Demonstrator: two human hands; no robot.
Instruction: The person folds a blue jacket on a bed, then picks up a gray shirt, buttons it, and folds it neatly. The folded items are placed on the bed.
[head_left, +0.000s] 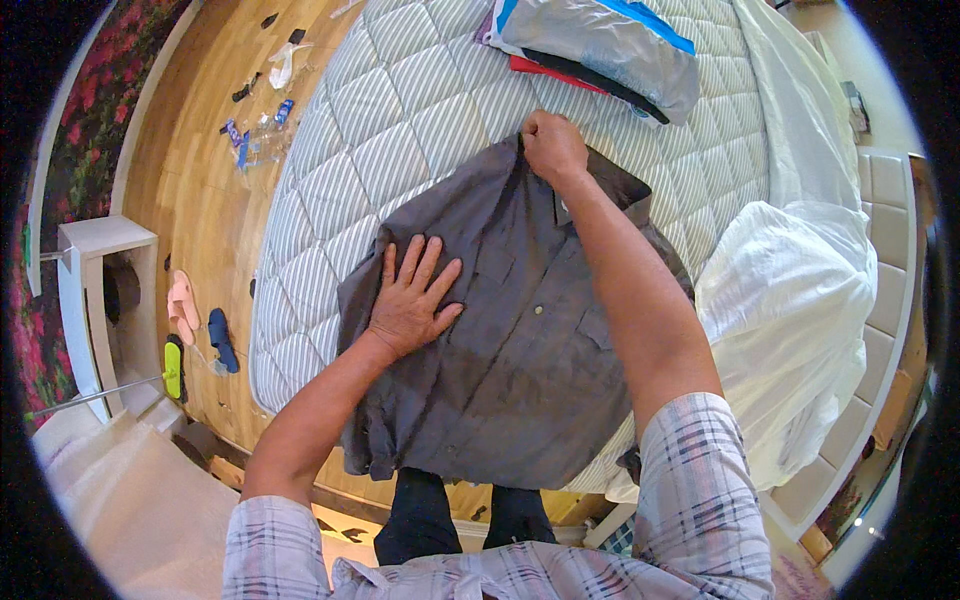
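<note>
A dark grey-brown button-up shirt (517, 352) lies spread on the striped, quilted mattress (405, 112), its collar towards the far side. Its near hem hangs at the mattress edge above my legs. My left hand (416, 300) rests flat on the left part of the shirt, fingers spread. With closed fingers, my right hand (553, 146) grips the fabric at the shirt's far shoulder, near the collar (636, 201). My right forearm hides part of the shirt's front. One light button (538, 309) shows on the placket.
Folded garments with a grey-and-blue piece on top (592, 52) lie at the mattress's far end. White sheeting (787, 322) is bunched at right, beside a padded headboard (870, 360). On the wooden floor at left are pink slippers (182, 304), a blue slipper (222, 339), a green mop head (173, 367) and wrappers (255, 142).
</note>
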